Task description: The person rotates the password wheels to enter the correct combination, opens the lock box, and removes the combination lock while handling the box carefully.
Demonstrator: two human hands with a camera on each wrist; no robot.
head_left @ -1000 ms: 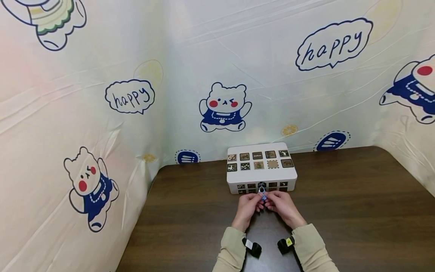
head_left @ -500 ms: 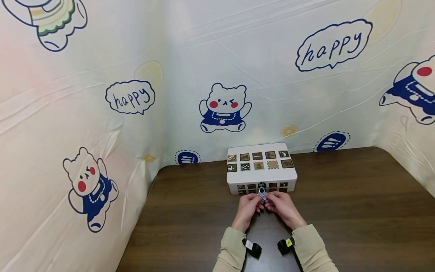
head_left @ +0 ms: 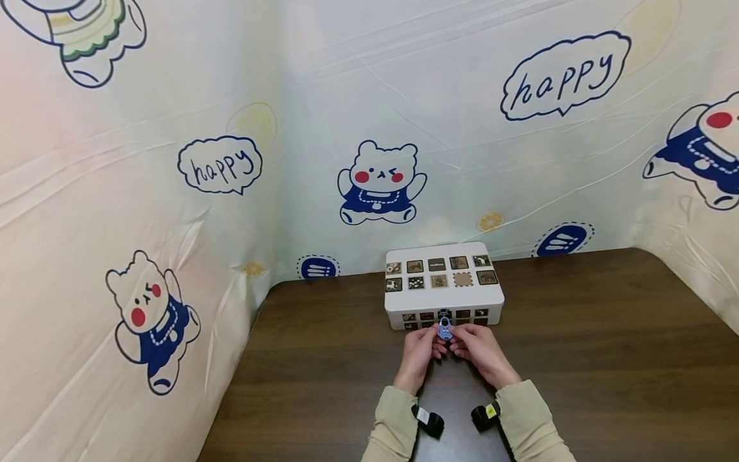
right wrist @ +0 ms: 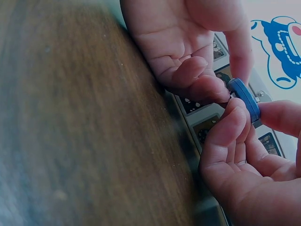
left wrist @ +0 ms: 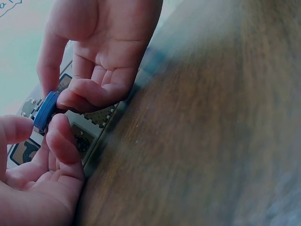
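We see the left hand (head_left: pixel 418 356) and the right hand (head_left: pixel 480 351) nearly closed, each pinching one side of a small blue padlock (head_left: pixel 444 330) between thumb and curled fingers; we find it right at the front of the white picture-patterned box (head_left: pixel 447 298) on the brown worktop (head_left: pixel 314 366)

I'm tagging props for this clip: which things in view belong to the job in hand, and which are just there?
Apparently part of the job:
- blue padlock
- white box
- left hand
- right hand

Just there:
- table
- printed cloth
- wrist cameras
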